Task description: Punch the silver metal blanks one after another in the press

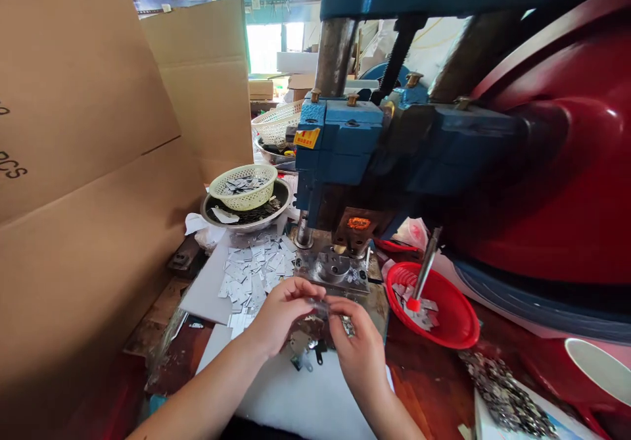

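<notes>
My left hand (282, 314) and my right hand (359, 348) meet just in front of the press die (333, 268). Both pinch a small flat metal piece (320, 306) between their fingertips. Under the hands lie a few stamped metal parts (303, 348) on a white pad (305, 397). A pile of small silver metal blanks (254, 272) lies on the table left of the die. The blue press head (340, 144) hangs above the die.
A red dish (451, 321) with metal pieces and a red-tipped rod (424, 272) stands to the right. A cream basket (244, 187) sits in a steel bowl (283, 198) behind the blanks. Cardboard sheets (89, 183) wall off the left. More parts (503, 387) lie at lower right.
</notes>
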Demonstrator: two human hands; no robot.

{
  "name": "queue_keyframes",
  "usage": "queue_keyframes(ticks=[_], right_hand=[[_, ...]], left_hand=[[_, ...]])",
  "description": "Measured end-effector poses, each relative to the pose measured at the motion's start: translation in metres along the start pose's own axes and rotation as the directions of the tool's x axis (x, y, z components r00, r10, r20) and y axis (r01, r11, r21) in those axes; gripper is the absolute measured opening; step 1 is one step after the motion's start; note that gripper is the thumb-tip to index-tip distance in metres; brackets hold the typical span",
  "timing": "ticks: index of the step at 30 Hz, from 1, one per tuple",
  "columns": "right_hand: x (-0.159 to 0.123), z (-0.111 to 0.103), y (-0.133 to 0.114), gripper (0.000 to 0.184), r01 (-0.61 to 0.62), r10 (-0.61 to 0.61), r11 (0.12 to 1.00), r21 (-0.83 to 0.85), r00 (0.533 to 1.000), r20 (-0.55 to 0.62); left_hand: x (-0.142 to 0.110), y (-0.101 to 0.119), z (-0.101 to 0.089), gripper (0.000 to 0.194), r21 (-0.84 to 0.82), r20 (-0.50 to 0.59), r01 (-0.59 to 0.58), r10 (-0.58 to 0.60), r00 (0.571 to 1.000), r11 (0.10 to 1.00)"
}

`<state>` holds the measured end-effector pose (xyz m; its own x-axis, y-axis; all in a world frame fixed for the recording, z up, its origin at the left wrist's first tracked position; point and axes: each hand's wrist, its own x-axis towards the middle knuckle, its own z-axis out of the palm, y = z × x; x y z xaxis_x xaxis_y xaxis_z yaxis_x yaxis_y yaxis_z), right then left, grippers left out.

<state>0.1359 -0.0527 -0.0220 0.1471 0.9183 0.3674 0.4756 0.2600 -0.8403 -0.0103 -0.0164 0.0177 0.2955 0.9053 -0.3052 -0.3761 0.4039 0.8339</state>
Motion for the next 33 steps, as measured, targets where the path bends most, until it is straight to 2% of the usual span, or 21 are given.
queue_keyframes(ticks=[2, 4, 6, 7, 9, 10, 12, 14, 16, 19, 23, 29, 33], right_hand=[[-0.001, -0.009, 0.004, 0.010, 0.246, -0.265, 0.950, -0.192, 0.961, -0.081], [-0.002, -0.016, 0.006, 0.014, 0.392, -0.442, 0.863, -0.319, 0.892, -0.098], [-0.002, -0.020, 0.008, 0.017, 0.439, -0.509, 0.808, -0.393, 0.856, -0.090], [-0.001, -0.022, 0.009, 0.016, 0.440, -0.508, 0.801, -0.406, 0.858, -0.073], [0.004, -0.024, 0.010, 0.011, 0.403, -0.441, 0.830, -0.385, 0.897, -0.012], [0.008, -0.024, 0.012, 0.009, 0.361, -0.380, 0.859, -0.362, 0.925, 0.020], [0.019, -0.025, 0.015, 0.013, 0.243, -0.241, 0.915, -0.323, 0.969, 0.046], [0.035, -0.024, 0.021, 0.018, 0.126, -0.129, 0.942, -0.311, 0.992, 0.011], [0.055, -0.020, 0.028, 0.021, 0.069, -0.082, 0.951, -0.300, 0.996, -0.030], [0.082, -0.013, 0.041, 0.021, 0.058, -0.070, 0.961, -0.272, 0.997, -0.034], [0.103, -0.004, 0.059, 0.021, 0.004, -0.020, 0.970, -0.245, 0.998, -0.062], [0.105, 0.000, 0.071, 0.024, -0.035, 0.025, 0.975, -0.219, 0.999, -0.048], [0.103, 0.000, 0.069, 0.026, -0.030, 0.025, 0.979, -0.202, 0.999, -0.026]], left_hand=[[-0.002, -0.005, 0.000, 0.024, -0.032, 0.011, 0.012, -0.011, 1.000, 0.999], [-0.004, -0.009, -0.001, 0.027, -0.041, 0.036, 0.012, -0.010, 0.999, 0.999], [-0.005, -0.013, -0.002, 0.028, -0.008, 0.062, -0.008, 0.009, 0.998, 1.000], [-0.005, -0.014, -0.002, 0.027, 0.045, 0.068, -0.037, 0.034, 0.997, 0.998], [-0.001, -0.013, -0.002, 0.023, 0.266, 0.076, -0.161, 0.146, 0.986, 0.950], [0.002, -0.012, -0.001, 0.019, 0.411, 0.094, -0.243, 0.224, 0.970, 0.879], [0.015, -0.009, 0.002, 0.013, 0.642, 0.162, -0.375, 0.360, 0.919, 0.669], [0.034, -0.006, 0.005, 0.015, 0.747, 0.208, -0.426, 0.429, 0.879, 0.511], [0.056, -0.005, 0.008, 0.016, 0.787, 0.198, -0.427, 0.475, 0.858, 0.444], [0.088, -0.007, 0.011, 0.016, 0.836, 0.137, -0.379, 0.518, 0.845, 0.397], [0.114, -0.012, 0.010, 0.017, 0.858, 0.087, -0.322, 0.504, 0.859, 0.401], [0.125, -0.010, 0.008, 0.025, 0.850, 0.173, -0.354, 0.427, 0.887, 0.390], [0.124, -0.007, 0.007, 0.027, 0.850, 0.240, -0.390, 0.399, 0.885, 0.355]])
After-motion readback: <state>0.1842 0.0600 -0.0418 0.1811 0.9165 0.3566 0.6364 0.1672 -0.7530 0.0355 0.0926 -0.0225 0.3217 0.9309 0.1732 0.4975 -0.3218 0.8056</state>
